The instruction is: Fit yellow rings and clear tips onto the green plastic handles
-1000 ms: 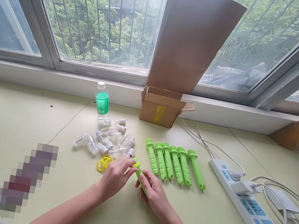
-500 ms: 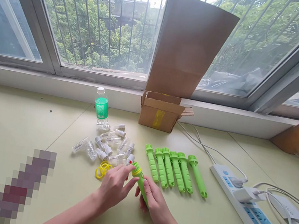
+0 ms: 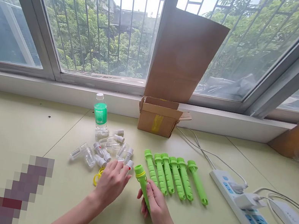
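Note:
My right hand [image 3: 156, 206] is closed round a green threaded plastic tube [image 3: 142, 183], held tilted with its open, screw-threaded end up and to the left. A yellow ring [image 3: 140, 173] sits around its neck, just below the thread. To the left, my left hand [image 3: 113, 183] reaches over the near edge of a pile of clear plastic pieces [image 3: 112, 146], some with white caps [image 3: 106, 155]. Its fingers point forward and bend down, with the thumb apart; the fingertips are partly hidden. Loose yellow rings [image 3: 96, 177] lie partly covered beside it.
Several more green tubes [image 3: 181, 179] lie in a row to the right. Behind the pile stands a bottle [image 3: 100, 113] with a green label. A cardboard box [image 3: 155, 120] is by the windowsill. A power strip [image 3: 257, 220] with cables lies at right.
My left hand has let go of the green tube's neck and moved left to the clear pieces. My right hand still holds the tube. The view has tilted up slightly.

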Demonstrator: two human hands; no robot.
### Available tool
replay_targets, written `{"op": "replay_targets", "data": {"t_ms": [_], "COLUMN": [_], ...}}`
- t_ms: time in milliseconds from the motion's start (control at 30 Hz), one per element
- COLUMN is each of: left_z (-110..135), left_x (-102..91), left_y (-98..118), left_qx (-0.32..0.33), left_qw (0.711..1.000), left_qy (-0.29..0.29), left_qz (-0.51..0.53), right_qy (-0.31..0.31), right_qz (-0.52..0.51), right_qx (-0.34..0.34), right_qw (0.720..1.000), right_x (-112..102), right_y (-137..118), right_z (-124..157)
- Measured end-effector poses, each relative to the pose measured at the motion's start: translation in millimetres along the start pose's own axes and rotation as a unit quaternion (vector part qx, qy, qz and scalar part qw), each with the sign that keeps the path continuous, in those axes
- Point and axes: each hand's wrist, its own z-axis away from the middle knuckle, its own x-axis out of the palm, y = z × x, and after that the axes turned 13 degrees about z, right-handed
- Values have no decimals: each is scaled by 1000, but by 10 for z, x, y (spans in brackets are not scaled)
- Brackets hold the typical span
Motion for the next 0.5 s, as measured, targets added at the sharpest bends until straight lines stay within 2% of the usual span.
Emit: {"op": "replay_targets", "data": {"t_ms": [133,233,400,500], "left_z": [49,53,16,1], "left_x": [109,111,22,-19], "left_y": [13,9,1,-55], "left_qx": [-1,8,-7,-36], "left_qw": [998,999,997,986], "left_qy": [-47,-48,41,110], "left_qz": [-34,-22,60,124], "right_qy": [4,4,15,30], "right_qz": [-4,-10,-13,7], "right_qx": [1,-2,-14,-29], "right_qw": [1000,1000,1000,999], "right_x": [5,0,-23,-47], "right_y": [7,-5,-16,-6], "right_z": [-7,-3,16,18]}}
